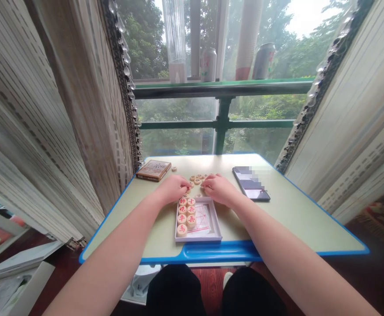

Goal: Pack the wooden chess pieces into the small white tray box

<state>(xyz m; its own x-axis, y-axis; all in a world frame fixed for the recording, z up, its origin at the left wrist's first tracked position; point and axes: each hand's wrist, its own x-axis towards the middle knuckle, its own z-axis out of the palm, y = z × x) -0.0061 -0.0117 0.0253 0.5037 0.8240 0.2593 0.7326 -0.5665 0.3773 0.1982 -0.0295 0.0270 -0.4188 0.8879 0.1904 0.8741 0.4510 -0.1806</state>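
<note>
A shallow white box tray [211, 228] lies on the table before me, with several round wooden chess pieces [186, 215] bearing red characters lined up along its left side. Beyond it a loose cluster of pieces [197, 179] lies on the tabletop. My left hand [174, 188] rests at the tray's far left corner, fingers curled over pieces there. My right hand [219, 188] sits at the far right corner, fingers bent down onto pieces. What each hand's fingers hold is hidden.
A brown box lid [153, 170] lies at the far left of the green, blue-edged table [294, 215], one stray piece [174, 168] beside it. A phone [251, 183] lies at the right. Cans and cups stand on the window ledge [218, 84]. Curtains hang on both sides.
</note>
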